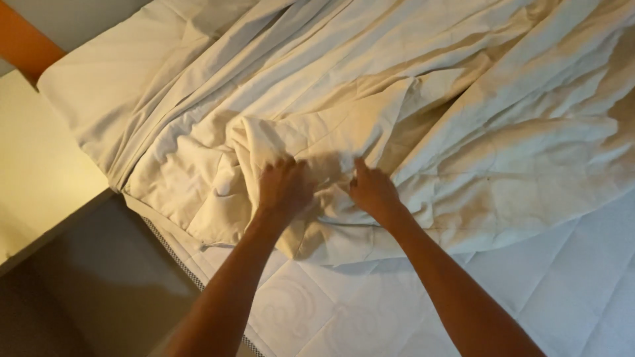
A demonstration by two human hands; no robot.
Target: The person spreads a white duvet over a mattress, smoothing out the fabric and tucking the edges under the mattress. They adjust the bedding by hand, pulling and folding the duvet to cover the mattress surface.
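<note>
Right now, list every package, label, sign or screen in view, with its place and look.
None in view: no package, label, sign or screen.
Only cream bedding, bunched under the left hand and right hand, on a white quilted mattress.

Your view looks down on a bed. Bare white quilted mattress [542, 291] fills the lower right, nearer you than the hands; its grey mesh side edge [173, 254] runs diagonally just left of your left forearm. Left of that edge lies dim grey floor [99, 284], in shadow. Further left stands a pale cream panel or low furniture top [33, 165], warmly lit. At the far upper left corner is an orange surface [23, 43]. Light is warm, yellowish, dim.
</note>
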